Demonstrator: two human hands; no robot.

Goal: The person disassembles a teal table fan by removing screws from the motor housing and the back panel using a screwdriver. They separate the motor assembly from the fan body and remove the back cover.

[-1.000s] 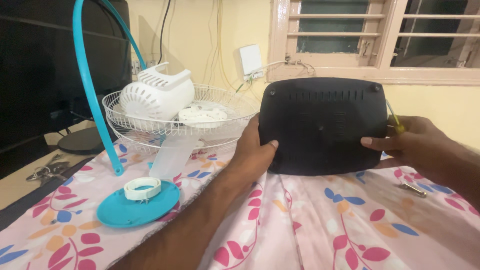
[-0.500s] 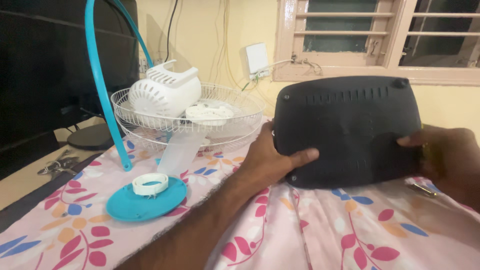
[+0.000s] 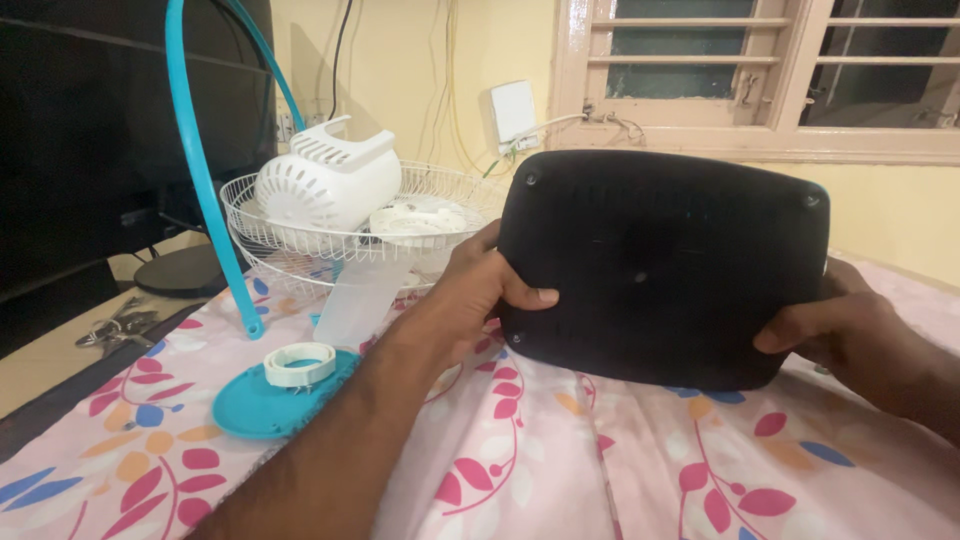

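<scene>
Head view: Both hands hold a black base plate (image 3: 665, 265), a rounded rectangular panel with a screw hole near each corner, upright above the bed (image 3: 600, 470), which carries a floral sheet. The left hand (image 3: 478, 290) grips the plate's left edge, fingers (image 3: 525, 296) clamped on it with the thumb across the dark face. The right hand (image 3: 850, 335) grips the lower right corner, thumb pressed on the face and the other fingers hidden behind the plate.

Toward the bed's left edge lies a teal disc (image 3: 262, 405) with a white ring (image 3: 299, 363) resting on it. Behind them stands a white wire grille (image 3: 300, 235) holding a white motor housing (image 3: 325, 183). A teal hoop (image 3: 200, 170) rises beside the grille. A window (image 3: 760, 70) spans the far wall.
</scene>
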